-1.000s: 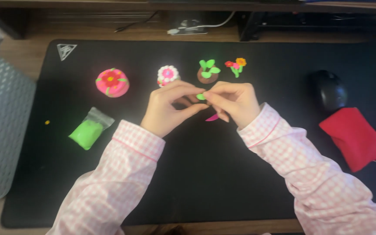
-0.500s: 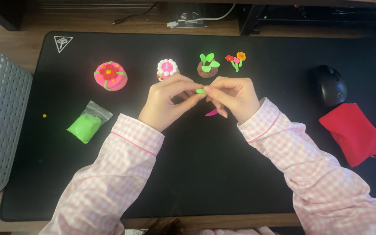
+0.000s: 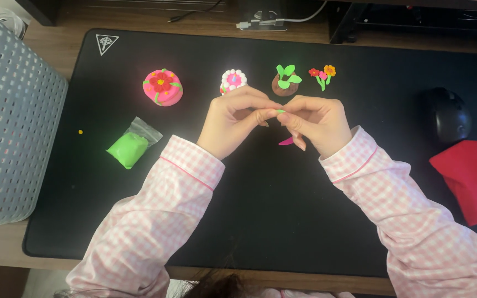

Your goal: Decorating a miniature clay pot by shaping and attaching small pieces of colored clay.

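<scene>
My left hand point(image 3: 233, 124) and my right hand point(image 3: 318, 124) meet over the middle of the black desk mat point(image 3: 260, 221). Both pinch one small piece of green clay point(image 3: 280, 112) between their fingertips. A pink tool point(image 3: 286, 142) shows under my right hand; whether that hand holds it I cannot tell. Behind my hands stand small clay models: a pink cake with a red flower point(image 3: 163, 86), a white and pink flower point(image 3: 233, 80), a brown pot with green leaves point(image 3: 285, 83) and a tiny bunch of flowers point(image 3: 322, 75).
A clear bag of green clay point(image 3: 130, 147) lies left of my hands. A grey perforated basket point(image 3: 12, 121) stands at the left edge. A black mouse point(image 3: 448, 115) and a red pouch point(image 3: 473, 179) lie at the right. A tiny yellow speck point(image 3: 80, 132) sits on the mat.
My hands stay together on the green clay, fingers shifting slightly as they work it. The view has drifted a little; nothing on the mat has moved.
</scene>
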